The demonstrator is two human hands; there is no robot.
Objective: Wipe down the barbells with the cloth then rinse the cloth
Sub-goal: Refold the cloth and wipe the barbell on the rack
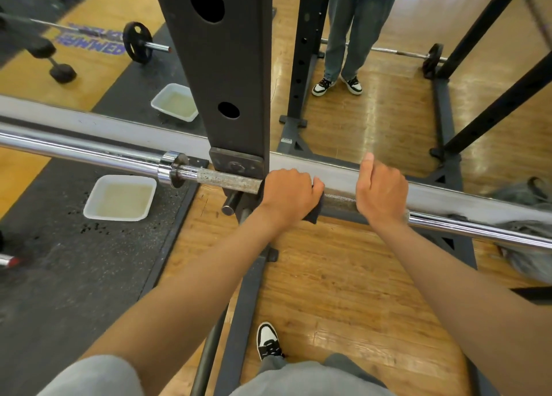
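Note:
A chrome barbell [89, 152] runs across the view on a black rack. My left hand [288, 194] grips a dark cloth [315, 213] wrapped round the bar's knurled shaft just right of the rack upright [221, 67]. My right hand [380, 191] curls over the bar a short way to the right, thumb raised, with bare knurling [339, 201] showing between the two hands. A white tub of cloudy water [121, 197] sits on the dark rubber mat at the lower left.
A mirror behind the rack reflects the tub [176, 101], a person's legs [352, 34] and loaded bars. A grey bag [528, 237] lies on the wooden floor at right. A short peg [231, 206] sticks out below the bar. My shoe [267, 340] stands near the rack base.

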